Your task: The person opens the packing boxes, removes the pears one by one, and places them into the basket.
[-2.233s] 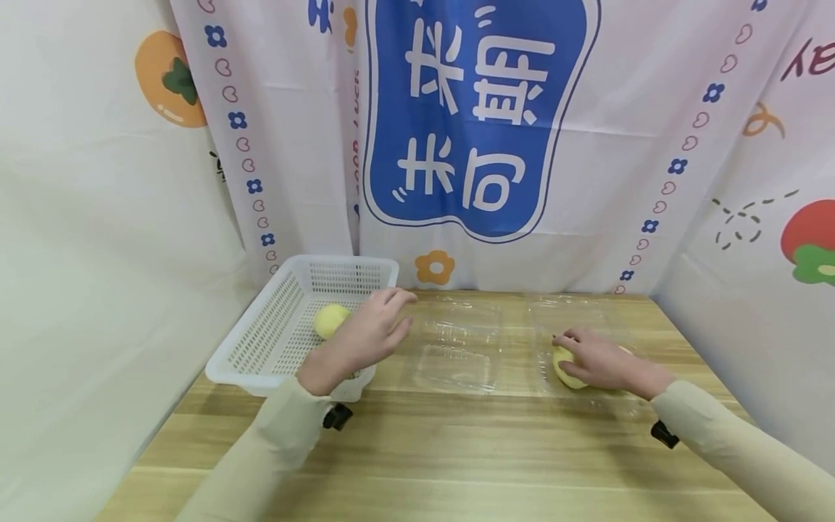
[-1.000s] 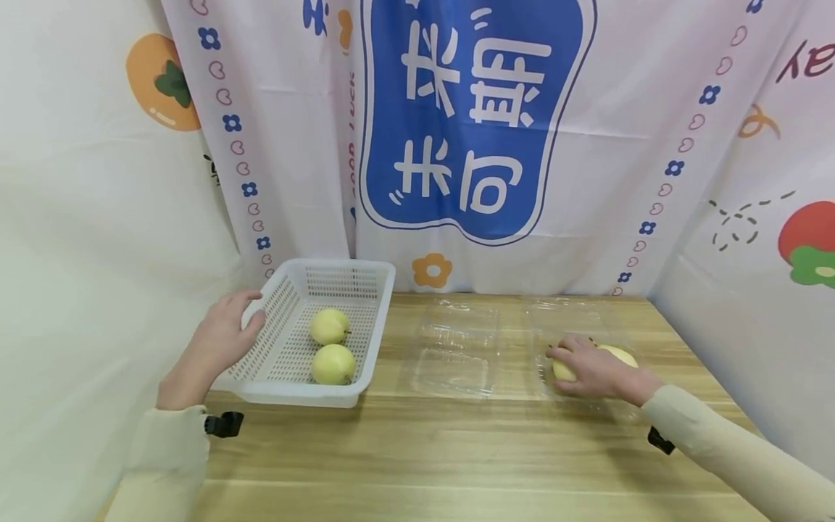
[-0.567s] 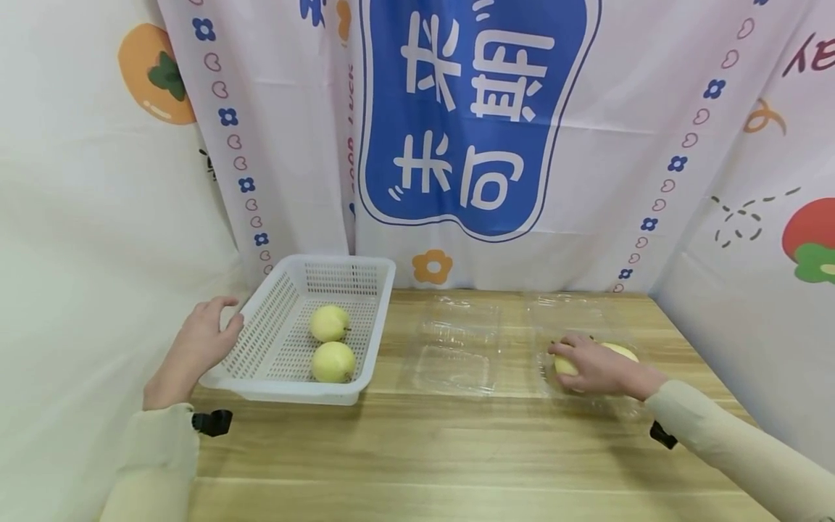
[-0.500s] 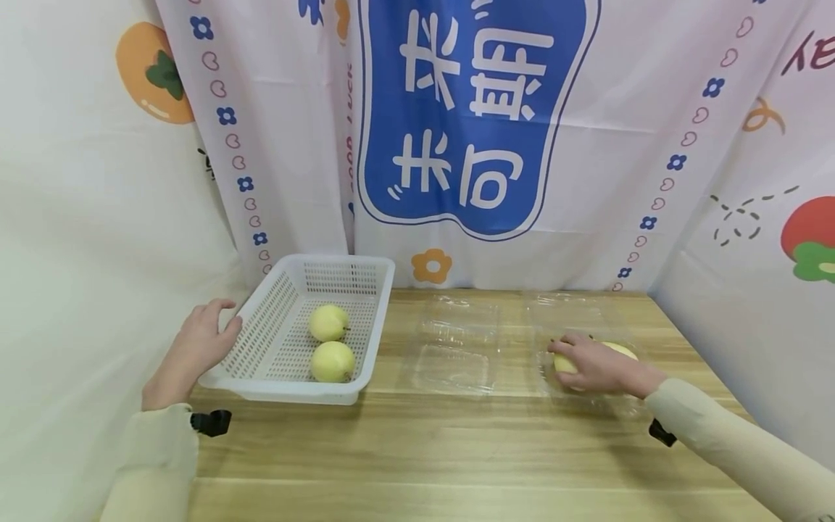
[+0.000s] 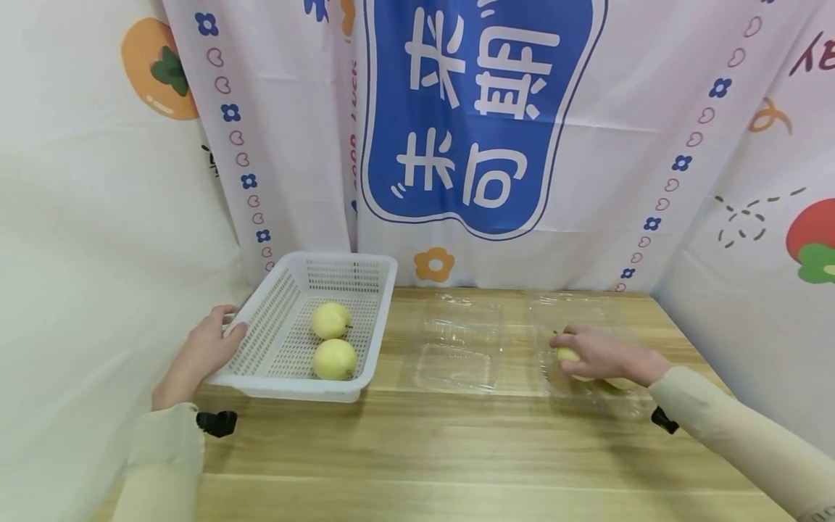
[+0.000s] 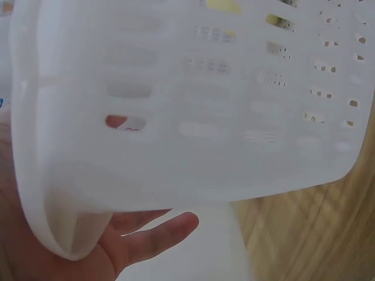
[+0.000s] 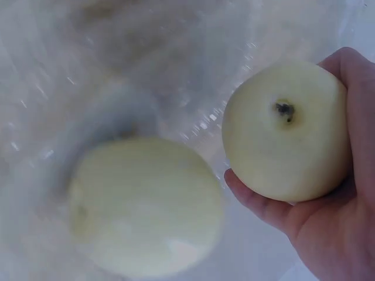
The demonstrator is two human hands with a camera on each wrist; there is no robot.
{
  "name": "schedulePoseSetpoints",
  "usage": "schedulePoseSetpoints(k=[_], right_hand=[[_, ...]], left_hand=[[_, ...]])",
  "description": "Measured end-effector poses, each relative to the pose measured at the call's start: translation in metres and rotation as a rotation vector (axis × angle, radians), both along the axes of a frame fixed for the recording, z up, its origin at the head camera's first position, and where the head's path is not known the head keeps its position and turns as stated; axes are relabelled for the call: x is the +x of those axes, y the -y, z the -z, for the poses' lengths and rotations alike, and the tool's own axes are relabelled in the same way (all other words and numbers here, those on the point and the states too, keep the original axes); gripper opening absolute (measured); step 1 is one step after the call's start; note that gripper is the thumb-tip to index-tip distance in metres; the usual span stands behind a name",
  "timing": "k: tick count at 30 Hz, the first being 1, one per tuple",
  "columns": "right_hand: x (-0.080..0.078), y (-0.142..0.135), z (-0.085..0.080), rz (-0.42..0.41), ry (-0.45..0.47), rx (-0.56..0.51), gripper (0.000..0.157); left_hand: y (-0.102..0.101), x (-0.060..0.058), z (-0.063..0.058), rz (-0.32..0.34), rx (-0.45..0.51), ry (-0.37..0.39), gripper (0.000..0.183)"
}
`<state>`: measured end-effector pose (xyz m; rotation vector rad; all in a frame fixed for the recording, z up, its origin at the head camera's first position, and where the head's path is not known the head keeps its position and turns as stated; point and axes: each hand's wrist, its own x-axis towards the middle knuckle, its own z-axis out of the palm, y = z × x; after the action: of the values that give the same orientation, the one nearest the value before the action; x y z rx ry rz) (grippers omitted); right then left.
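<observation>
My left hand is at the left rim of a white plastic basket. In the left wrist view its rim passes against the palm, and some of the fingers are hidden by the basket. Two yellow-green pears lie inside near the right wall. My right hand grips a pear from above, its dark end facing the wrist camera. Beside it, blurred, lies another pear. Both are at the right-hand clear plastic clamshell box, which stands with its lid back.
A second clear clamshell box lies unfolded between the basket and the right box. The wooden table runs forward to my arms. A printed cloth hangs behind, with white side walls at left and right.
My left hand has gone from above the basket to its left rim, and a second pear now shows inside. The right hand stays at its box, shifting slightly; the pear beside it shows nearer the front.
</observation>
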<state>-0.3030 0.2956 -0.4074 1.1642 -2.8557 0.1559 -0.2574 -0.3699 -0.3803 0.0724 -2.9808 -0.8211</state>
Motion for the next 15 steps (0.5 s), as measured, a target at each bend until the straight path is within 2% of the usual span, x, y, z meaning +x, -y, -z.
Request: schedulePoseSetpoints(k=[6,10,15], right_hand=[[-0.009,0.006,-0.025,0.006,-0.058,-0.024,0.039],[-0.012,0.012,-0.043,0.042,-0.033,0.006,0.041],[-0.017,0.02,-0.055,0.05,-0.049,-0.004,0.042]], left_hand=[[0.002,0.003,0.001,-0.015,0.037,0.056,0.071],[0.004,0.002,0.002,-0.004,0.038,0.09,0.073],[0.005,0.0,0.002,0.015,0.034,0.129,0.077]])
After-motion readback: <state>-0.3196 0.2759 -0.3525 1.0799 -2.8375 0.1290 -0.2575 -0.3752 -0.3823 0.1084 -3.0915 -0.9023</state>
